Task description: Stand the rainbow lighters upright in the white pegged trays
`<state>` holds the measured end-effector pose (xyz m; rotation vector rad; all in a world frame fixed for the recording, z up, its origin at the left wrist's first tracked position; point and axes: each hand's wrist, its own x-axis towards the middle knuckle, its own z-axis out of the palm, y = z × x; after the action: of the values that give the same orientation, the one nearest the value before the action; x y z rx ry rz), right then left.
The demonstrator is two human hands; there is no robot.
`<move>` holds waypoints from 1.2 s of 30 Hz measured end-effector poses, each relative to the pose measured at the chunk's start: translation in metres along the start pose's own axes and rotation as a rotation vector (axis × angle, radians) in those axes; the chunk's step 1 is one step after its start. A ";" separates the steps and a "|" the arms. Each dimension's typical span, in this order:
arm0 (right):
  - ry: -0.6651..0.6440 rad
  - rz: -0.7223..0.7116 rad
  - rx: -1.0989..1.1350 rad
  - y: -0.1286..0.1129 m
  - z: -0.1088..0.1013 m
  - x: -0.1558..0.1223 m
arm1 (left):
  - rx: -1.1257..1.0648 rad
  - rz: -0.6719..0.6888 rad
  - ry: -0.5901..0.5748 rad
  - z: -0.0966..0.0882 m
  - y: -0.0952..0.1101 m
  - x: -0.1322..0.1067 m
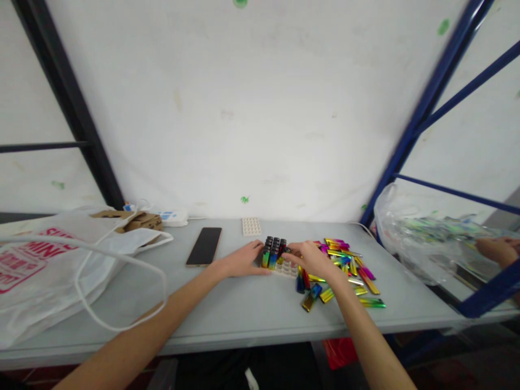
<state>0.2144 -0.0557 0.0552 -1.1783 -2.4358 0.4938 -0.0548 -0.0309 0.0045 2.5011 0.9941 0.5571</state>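
Observation:
A small white slotted tray (284,268) lies on the table with several upright lighter-like pieces (270,261) in its back and left part. These have black tops and shiny blue, green and gold bodies. My left hand (245,260) holds the tray's left side, thumb at the front edge and fingers farther back. Over the tray's right side, my right hand (307,259) has its fingers closed around a dark-topped piece, partly hidden by the fingers. To the right, a loose pile of shiny multicoloured metallic cases (345,265) reaches under my right wrist.
A dark phone (204,246) lies left of my left hand. Behind is a second white tray (251,226). A white plastic bag (52,260) and a white cable (122,328) occupy the left. Beyond the blue frame (422,116), another person's hand (498,249) shows near clear plastic bags (406,238).

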 end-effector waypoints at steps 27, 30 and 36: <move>0.225 0.427 -0.389 0.115 -0.061 -0.051 | 0.022 -0.033 -0.021 -0.002 0.000 0.001; 0.219 0.455 -0.388 0.128 -0.059 -0.057 | 0.018 -0.023 -0.017 -0.002 0.000 0.001; 0.198 0.454 -0.333 0.146 -0.050 -0.066 | 0.008 -0.022 -0.015 -0.001 -0.003 0.002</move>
<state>0.3728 -0.0157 0.0178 -1.8410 -2.1293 0.0805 -0.0558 -0.0274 0.0041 2.4943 1.0194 0.5274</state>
